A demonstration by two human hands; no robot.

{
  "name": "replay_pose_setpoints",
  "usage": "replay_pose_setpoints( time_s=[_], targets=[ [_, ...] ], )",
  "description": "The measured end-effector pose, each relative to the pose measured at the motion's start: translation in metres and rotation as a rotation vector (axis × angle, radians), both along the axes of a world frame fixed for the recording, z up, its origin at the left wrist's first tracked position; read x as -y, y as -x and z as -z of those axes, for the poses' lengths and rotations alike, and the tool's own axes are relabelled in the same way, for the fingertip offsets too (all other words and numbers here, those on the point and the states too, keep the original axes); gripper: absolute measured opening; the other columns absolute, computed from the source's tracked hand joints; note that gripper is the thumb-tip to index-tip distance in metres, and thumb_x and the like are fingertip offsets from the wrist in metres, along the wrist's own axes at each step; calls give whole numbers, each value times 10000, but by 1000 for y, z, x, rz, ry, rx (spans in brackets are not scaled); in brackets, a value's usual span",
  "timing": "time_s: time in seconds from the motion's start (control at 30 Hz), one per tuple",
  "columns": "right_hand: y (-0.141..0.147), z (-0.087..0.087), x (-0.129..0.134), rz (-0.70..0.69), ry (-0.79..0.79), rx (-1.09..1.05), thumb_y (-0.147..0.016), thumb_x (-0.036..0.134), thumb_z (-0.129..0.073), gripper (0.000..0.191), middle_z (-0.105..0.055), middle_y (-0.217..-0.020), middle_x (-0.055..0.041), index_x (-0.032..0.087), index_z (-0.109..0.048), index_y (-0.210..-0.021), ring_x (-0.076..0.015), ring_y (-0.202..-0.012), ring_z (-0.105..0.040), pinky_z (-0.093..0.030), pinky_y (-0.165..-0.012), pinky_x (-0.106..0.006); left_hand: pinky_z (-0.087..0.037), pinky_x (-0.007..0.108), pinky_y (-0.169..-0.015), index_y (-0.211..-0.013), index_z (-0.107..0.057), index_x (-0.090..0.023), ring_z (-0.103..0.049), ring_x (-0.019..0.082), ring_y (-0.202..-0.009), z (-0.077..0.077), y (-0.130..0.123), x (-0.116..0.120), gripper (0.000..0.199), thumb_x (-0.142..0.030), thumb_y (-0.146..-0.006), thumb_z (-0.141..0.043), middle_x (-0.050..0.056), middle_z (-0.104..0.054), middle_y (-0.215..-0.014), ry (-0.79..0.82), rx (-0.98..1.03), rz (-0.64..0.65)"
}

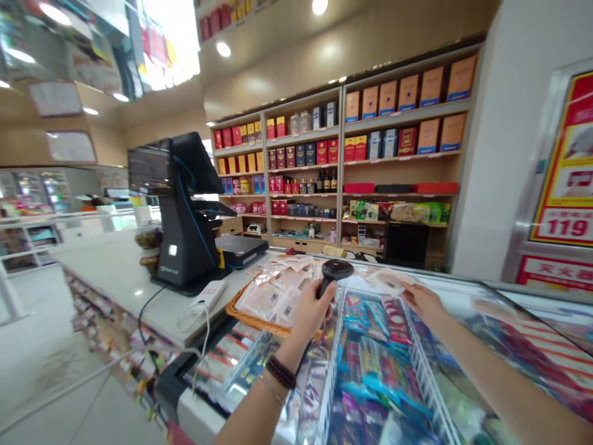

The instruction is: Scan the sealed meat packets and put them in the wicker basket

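The left hand grasps a handheld barcode scanner by its grip, with the fingers clenched around the handle. The scanner head sits uppermost, clear of the hand, an orientation that keeps its window unobstructed. The scanner is located to the right of the black POS terminal, above the junction of a wicker tray and a glass-topped display case.

The right hand is extended further right of the terminal. Its fingers are released and spread flat at a clear plastic packet. Whether they touch the packet cannot be determined.

The wicker tray holds further clear plastic packets and lies right of the terminal, between it and the hands, which places the stock within easy reach. A wire basket of brightly coloured snack packets lies directly below the hands, right of the terminal. The terminal stands on the white worktop, its screen angled away from the camera, apparently toward the far side of the worktop.
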State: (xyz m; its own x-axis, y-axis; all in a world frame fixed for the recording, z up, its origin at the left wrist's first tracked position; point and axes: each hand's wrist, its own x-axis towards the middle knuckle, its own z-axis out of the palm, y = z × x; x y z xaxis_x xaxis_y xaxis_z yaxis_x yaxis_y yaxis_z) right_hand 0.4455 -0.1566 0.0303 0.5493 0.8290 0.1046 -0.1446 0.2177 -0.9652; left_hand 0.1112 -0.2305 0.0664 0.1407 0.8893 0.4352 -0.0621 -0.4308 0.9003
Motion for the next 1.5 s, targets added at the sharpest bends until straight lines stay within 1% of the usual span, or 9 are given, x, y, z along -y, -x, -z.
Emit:
replay_pose_setpoints(
  time_s=[0.17, 0.33, 0.53, 0.7, 0.9, 1.07, 1.2, 1.37, 1.5],
  targets=[
    [90, -64, -57, -69, 5, -73, -757, 107, -947, 418, -698, -619, 19, 282, -571, -710, -190, -609, -769, -715, -604, -225, -398, 234, -463, -762, -601, -225, -521, 101, -445, -32, 80, -13, 705, -913, -827, -743, -8, -627, -645, -67, -39, -249],
    [187, -100, -98, -192, 21, -105, -765, 118, -959, 402, -720, -638, 41, 285, -594, -791, -219, -690, -832, -766, -739, -310, -392, 233, -460, -716, -609, -221, -512, 105, -439, -39, 151, -14, 729, -933, -792, -746, 2, -618, -612, -73, -37, -444],
    [265, -109, -118, -368, 98, -58, -801, 140, -958, 340, -722, -586, 10, 261, -665, -925, -254, -586, -818, -727, -597, -307, -380, 225, -435, -677, -600, -229, -495, 113, -431, -24, 203, -4, 741, -947, -774, -756, -6, -580, -557, -28, -61, -547],
    [277, -98, -118, -447, 121, -30, -852, 197, -932, 302, -777, -627, -50, 241, -658, -971, -261, -571, -820, -689, -540, -292, -356, 228, -404, -724, -620, -233, -507, 126, -435, -10, 213, -2, 747, -968, -761, -749, -3, -603, -587, 10, -62, -577],
    [218, -97, -101, -413, 74, -21, -841, 67, -883, 317, -804, -688, -53, 255, -629, -865, -259, -716, -871, -728, -653, -283, -377, 225, -437, -708, -623, -222, -521, 122, -435, -8, 189, -4, 743, -954, -792, -722, -5, -588, -568, -17, -79, -559],
    [123, -93, -76, -289, 46, 3, -841, 48, -901, 310, -821, -745, -62, 245, -662, -847, -265, -776, -882, -756, -750, -311, -395, 227, -437, -709, -619, -220, -523, 108, -441, -18, 144, 0, 727, -929, -758, -771, -3, -620, -617, -23, -12, -445],
    [39, -78, -46, -109, 95, -13, -883, 27, -845, 260, -810, -726, -63, 230, -686, -845, -220, -708, -846, -726, -686, -258, -367, 221, -400, -722, -617, -223, -514, 107, -436, -19, 90, 2, 757, -964, -740, -772, -11, -607, -606, 8, 51, -331],
    [-52, -49, -3, 93, 153, 32, -887, 43, -815, 236, -791, -710, -40, 232, -697, -810, -188, -674, -789, -695, -662, -249, -368, 210, -404, -760, -604, -226, -514, 95, -422, 0, 8, 1, 780, -989, -779, -764, -22, -611, -607, 30, 87, -112],
    [-103, -18, 20, 223, 226, 139, -842, 166, -908, 201, -804, -769, -34, 235, -720, -833, -223, -783, -810, -728, -803, -362, -376, 224, -419, -759, -597, -222, -524, 92, -418, 27, -49, 1, 792, -996, -767, -765, -3, -649, -641, 98, 63, 11]
  ],
)
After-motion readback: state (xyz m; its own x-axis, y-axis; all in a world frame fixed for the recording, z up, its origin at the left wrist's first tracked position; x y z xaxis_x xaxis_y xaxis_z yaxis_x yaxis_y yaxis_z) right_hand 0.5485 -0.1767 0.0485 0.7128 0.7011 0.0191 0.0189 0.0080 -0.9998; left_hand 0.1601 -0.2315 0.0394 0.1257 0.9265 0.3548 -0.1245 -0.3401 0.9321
